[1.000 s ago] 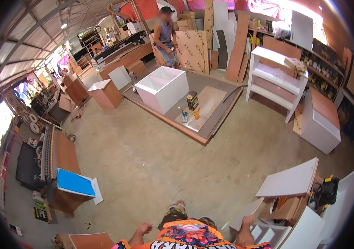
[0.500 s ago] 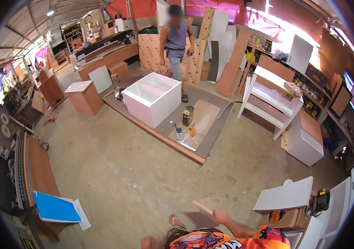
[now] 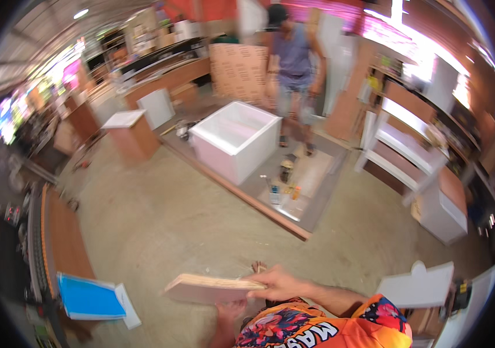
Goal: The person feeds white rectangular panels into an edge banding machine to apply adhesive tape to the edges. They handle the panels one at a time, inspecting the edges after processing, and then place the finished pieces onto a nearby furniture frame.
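A short plywood board [image 3: 204, 288] with a pale layered edge and a brownish face is held across the front of my body. My right hand [image 3: 276, 284] grips its right end, fingers closed round it. My left hand [image 3: 230, 311] is just below the board's lower edge, at or against it. Its fingers are blurred and partly hidden, so I cannot make out its hold. My foot [image 3: 258, 267] shows beyond the board.
A white open box cabinet [image 3: 236, 142] stands on a low platform [image 3: 247, 200], with small cans and bottles beside it. Behind them stands a co-worker [image 3: 295, 64]. White shelving [image 3: 401, 148] is at right. A blue-topped panel [image 3: 91, 297] lies at left, a white panel [image 3: 418, 285] at lower right.
The board has come up and left across my body in my right hand. My left hand has moved in beside it. The co-worker has stepped right on the platform, and the view has shifted.
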Available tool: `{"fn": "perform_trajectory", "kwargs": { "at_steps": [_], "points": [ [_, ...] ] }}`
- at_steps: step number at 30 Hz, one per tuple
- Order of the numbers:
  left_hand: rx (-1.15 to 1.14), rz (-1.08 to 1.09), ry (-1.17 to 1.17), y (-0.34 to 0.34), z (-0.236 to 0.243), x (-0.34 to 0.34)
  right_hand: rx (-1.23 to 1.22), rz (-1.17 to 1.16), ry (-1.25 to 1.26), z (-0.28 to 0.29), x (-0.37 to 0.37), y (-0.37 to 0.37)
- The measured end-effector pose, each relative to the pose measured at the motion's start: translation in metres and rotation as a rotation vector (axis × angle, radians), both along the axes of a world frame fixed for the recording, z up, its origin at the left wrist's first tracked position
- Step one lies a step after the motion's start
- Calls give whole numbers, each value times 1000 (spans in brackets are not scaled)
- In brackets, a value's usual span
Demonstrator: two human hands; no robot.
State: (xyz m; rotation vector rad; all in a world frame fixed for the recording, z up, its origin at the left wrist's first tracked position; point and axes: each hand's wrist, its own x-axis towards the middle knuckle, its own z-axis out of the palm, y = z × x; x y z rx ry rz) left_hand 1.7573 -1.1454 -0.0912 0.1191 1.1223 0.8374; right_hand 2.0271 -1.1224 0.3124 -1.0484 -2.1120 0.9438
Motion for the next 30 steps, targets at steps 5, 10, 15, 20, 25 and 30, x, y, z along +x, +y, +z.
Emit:
{"fn": "perform_trajectory", "kwargs": {
  "at_steps": [5, 10, 15, 20, 25, 30],
  "points": [
    [276, -679, 1809, 113, 57, -54, -121, 85, 325, 9, 18, 130],
    [330, 1132, -280, 199, 150, -49, -259, 238, 272, 24, -11, 283],
    [242, 1623, -581, 227, 124, -77, -404, 498, 66, 39, -104, 410],
    [206, 1784, -640, 270, 145, -103, -361, 659, 142, 34, -194, 476],
    [174, 1961, -617, 297, 113, -161, -377, 781, 163, 29, -300, 508],
    [294, 1930, -689, 315, 88, -199, -303, 879, 57, 29, -407, 532]
  ]
}}
